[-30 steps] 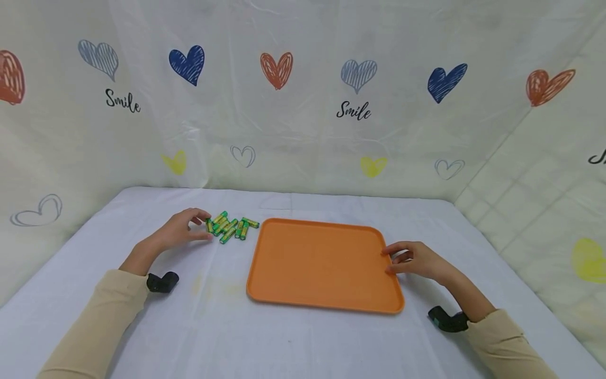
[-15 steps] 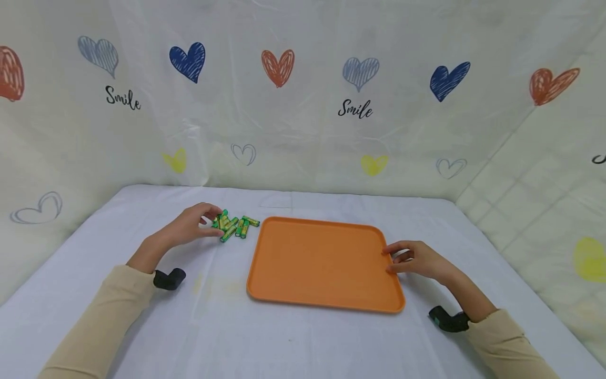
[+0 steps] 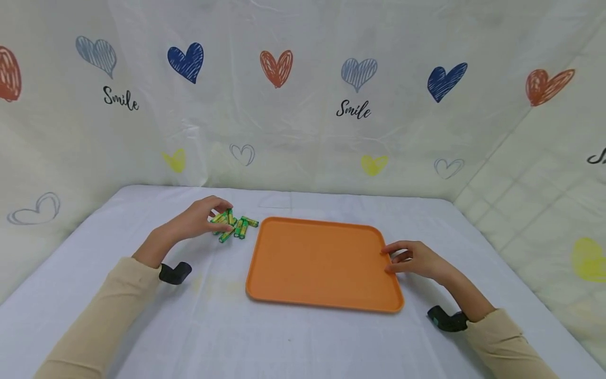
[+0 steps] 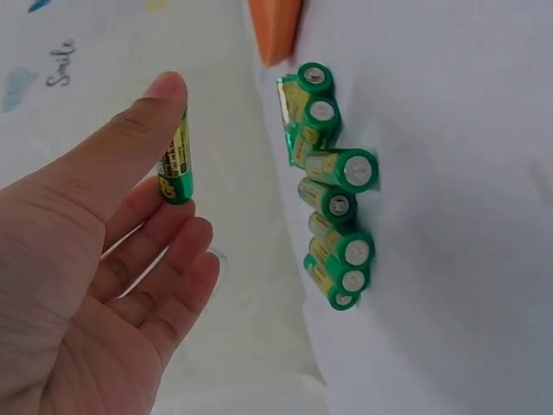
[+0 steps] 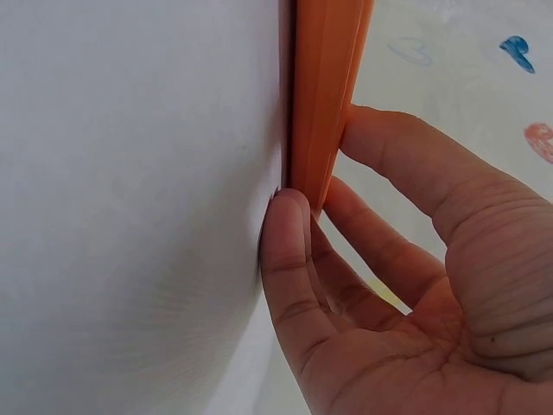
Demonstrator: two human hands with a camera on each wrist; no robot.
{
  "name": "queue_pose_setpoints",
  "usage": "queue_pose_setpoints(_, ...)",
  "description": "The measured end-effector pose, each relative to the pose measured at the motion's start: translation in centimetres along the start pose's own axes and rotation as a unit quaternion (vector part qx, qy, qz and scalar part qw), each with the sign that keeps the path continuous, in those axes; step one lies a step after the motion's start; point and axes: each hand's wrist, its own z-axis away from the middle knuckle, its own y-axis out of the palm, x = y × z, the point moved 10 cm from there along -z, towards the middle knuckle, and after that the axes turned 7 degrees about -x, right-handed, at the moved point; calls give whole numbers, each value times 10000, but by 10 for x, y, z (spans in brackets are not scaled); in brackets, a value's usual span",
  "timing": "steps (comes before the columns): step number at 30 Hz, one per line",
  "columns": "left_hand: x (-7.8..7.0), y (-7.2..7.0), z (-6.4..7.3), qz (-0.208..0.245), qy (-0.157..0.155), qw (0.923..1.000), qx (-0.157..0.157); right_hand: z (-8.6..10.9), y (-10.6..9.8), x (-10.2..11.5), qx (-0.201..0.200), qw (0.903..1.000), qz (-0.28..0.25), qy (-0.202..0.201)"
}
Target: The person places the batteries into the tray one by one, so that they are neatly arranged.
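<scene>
My left hand (image 3: 201, 217) pinches a green and yellow battery (image 4: 179, 164) between thumb and fingertips, raised over the far left of the table. Behind and beside that hand in the head view, a loose cluster of matching batteries (image 3: 240, 228) lies on the cloth, partly hidden by the fingers. They show end-on in the left wrist view, leaning against each other. At the far side of the setup my right hand (image 3: 416, 259) holds the right rim of an orange rectangular tray (image 3: 322, 266), thumb on the edge and fingers against its side (image 5: 320, 104).
A white cloth (image 3: 284, 342) covers the table under the tray and batteries. Behind it hangs a pale backdrop (image 3: 303, 131) printed with hearts and the word Smile. A black wrist mount (image 3: 175, 273) sits on each arm.
My left hand has moved right and slightly up over the battery cluster, with the pinched battery in it. The right hand and the tray have stayed in place.
</scene>
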Motion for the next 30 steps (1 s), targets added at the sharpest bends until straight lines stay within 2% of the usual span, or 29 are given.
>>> queue_pose_setpoints(4, -12, 1, -4, -1, 46, 10000, 28, 1, 0, -2, -14, 10000, 27, 42)
queue_pose_setpoints(14, -42, 6, -11, 237, 591, 9980, 2, 2, -2, -4, -39, 9999, 73, 91)
queue_pose_setpoints(30, -66, 25, -24, 321, 753, 9966, 94, 1, -2, -1, -65, 9999, -20, 84)
